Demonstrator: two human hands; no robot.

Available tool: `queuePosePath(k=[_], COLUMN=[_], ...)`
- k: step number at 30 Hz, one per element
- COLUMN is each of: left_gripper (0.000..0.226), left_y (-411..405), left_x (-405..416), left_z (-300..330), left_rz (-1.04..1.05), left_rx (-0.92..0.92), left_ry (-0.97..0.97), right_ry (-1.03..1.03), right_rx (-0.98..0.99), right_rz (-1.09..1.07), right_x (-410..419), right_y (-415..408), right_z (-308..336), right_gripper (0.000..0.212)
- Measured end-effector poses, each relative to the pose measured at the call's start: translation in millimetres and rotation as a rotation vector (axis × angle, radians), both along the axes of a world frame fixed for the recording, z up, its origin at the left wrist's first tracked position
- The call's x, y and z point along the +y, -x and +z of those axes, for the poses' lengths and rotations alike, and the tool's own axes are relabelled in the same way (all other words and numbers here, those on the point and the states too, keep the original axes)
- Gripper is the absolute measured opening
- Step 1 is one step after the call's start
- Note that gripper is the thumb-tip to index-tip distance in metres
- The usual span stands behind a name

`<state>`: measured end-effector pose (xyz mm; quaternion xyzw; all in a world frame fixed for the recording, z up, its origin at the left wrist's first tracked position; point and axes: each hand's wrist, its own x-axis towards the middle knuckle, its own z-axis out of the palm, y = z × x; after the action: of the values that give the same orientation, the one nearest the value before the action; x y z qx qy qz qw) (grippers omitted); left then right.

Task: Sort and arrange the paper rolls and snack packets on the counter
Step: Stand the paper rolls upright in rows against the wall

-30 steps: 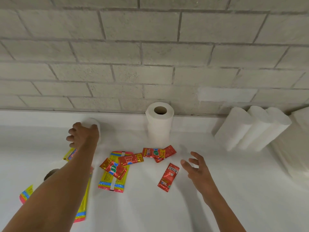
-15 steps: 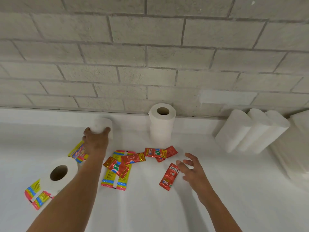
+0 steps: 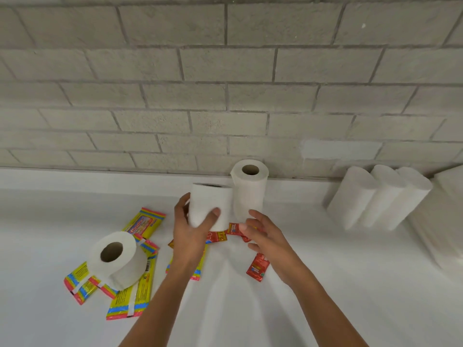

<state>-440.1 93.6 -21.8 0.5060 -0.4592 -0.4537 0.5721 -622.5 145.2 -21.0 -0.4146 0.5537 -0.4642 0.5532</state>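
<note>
My left hand (image 3: 191, 230) grips a short white paper roll (image 3: 213, 200) held upright, just left of a taller roll (image 3: 250, 191) standing by the wall. My right hand (image 3: 265, 240) hovers with fingers spread over small red sachets (image 3: 234, 229), holding nothing. Another red sachet (image 3: 258, 267) lies beneath its wrist. A third roll (image 3: 117, 259) lies tilted on yellow snack packets (image 3: 132, 294) at the left. One more yellow packet (image 3: 146, 220) lies behind it.
Three white rolls (image 3: 375, 196) lean in a row against the brick wall at the right, beside a white stack (image 3: 448, 214) at the frame's edge. The white counter (image 3: 325, 284) runs back to a low ledge under the wall.
My left hand has carried the short roll rightward from the back left to beside the tall roll. My right hand has moved up toward the red sachets.
</note>
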Motion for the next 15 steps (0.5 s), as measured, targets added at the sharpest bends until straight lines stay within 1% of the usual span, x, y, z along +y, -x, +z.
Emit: queuePosePath(k=[1, 3, 7, 11, 15], left_gripper=[0.070, 0.077, 0.083, 0.081, 0.073], left_y=[2, 7, 16, 24, 23], left_x=[8, 22, 41, 51, 53], left_z=[1, 2, -3, -8, -8], left_rz=[-0.043, -0.118, -0.219, -0.293, -0.350], left_rx=[-0.020, -0.067, -0.109, -0.143, -0.267], left_ry=[0.017, 0.052, 0.081, 0.077, 0.081], right_ry=[0.015, 0.049, 0.131, 0.159, 0.164], right_rx=[-0.022, -0.044, -0.046, -0.092, -0.062], right_rz=[0.022, 0.060, 0.118, 0.108, 0.032], right_x=[0, 0, 3, 10, 11], right_y=[-2, -2, 0, 6, 16], right_z=[4, 12, 20, 16, 6], right_gripper=[0.082, 0.083, 0.066, 0.057, 0.064])
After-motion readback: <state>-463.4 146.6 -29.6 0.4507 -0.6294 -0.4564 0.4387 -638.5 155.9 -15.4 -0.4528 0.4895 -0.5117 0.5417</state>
